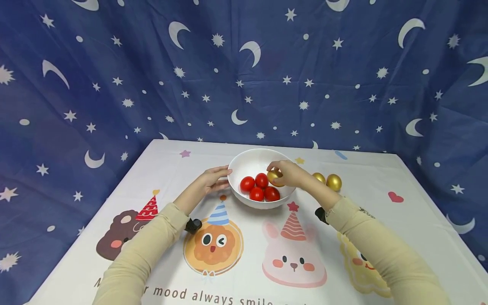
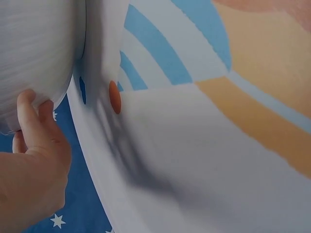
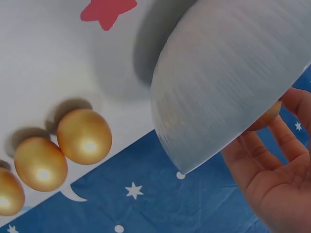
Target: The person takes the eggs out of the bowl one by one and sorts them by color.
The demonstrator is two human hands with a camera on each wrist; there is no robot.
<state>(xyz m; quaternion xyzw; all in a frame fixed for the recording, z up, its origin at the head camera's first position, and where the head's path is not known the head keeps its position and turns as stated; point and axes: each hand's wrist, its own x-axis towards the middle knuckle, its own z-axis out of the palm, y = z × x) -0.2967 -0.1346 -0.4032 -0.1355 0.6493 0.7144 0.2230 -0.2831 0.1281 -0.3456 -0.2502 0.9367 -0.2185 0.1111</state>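
A white bowl [image 1: 263,204] stands on the table, with several glossy red eggs [image 1: 256,194] inside. My right hand [image 1: 291,173] reaches over the right rim and pinches a golden egg [image 1: 274,177] low in the bowl beside the red ones. In the right wrist view, the bowl wall hides most of that golden egg [image 3: 266,119]. With fingertips against the bowl's left side near the rim, my left hand [image 1: 215,179] touches it from outside. The left wrist view shows fingers [image 2: 31,116] extended onto the outer wall.
More golden eggs [image 1: 334,182] lie on the table right of the bowl, partly behind my right forearm; three show in the right wrist view. A white cloth [image 1: 236,279] with cartoon prints covers the table. Behind hangs a blue curtain [image 1: 213,93] with moons and stars.
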